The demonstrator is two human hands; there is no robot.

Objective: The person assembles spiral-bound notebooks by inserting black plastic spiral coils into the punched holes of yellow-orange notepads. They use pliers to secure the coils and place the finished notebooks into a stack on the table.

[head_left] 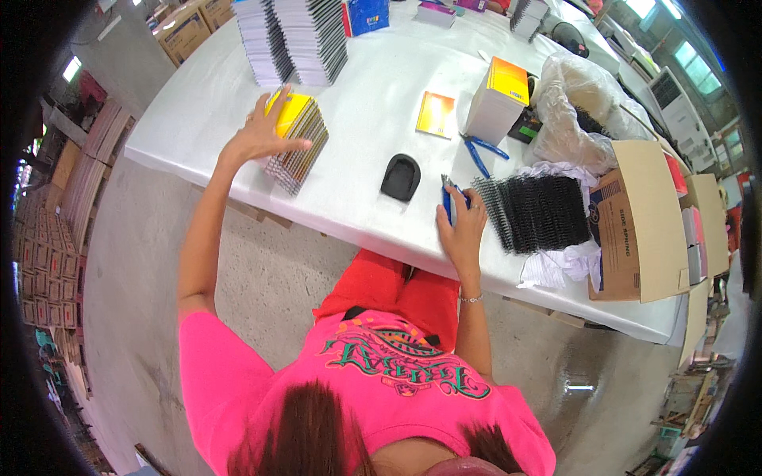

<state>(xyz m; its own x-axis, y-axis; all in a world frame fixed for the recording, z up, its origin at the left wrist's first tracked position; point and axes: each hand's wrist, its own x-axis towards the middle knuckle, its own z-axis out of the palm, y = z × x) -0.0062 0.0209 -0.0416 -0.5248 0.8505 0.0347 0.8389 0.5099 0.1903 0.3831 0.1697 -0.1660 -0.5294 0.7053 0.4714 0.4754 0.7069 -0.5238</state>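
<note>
With its fingers spread, my left hand lies over the left side of a stack of spiral notebooks with a yellow cover on top. The stack stands near the table's front edge, its coil bindings facing right. My right hand is closed around blue-handled pliers, jaws pointing away from me; the palm side is hidden. A black horseshoe-shaped pad lies between my hands. Just right of my right hand sits a bundle of black spiral coils. A second pair of blue-handled pliers rests farther back.
Tall notebook stacks stand at the back left of the white table. A small orange-yellow booklet lies near a pile of similar booklets. Clear plastic bags and an open cardboard box occupy the right side.
</note>
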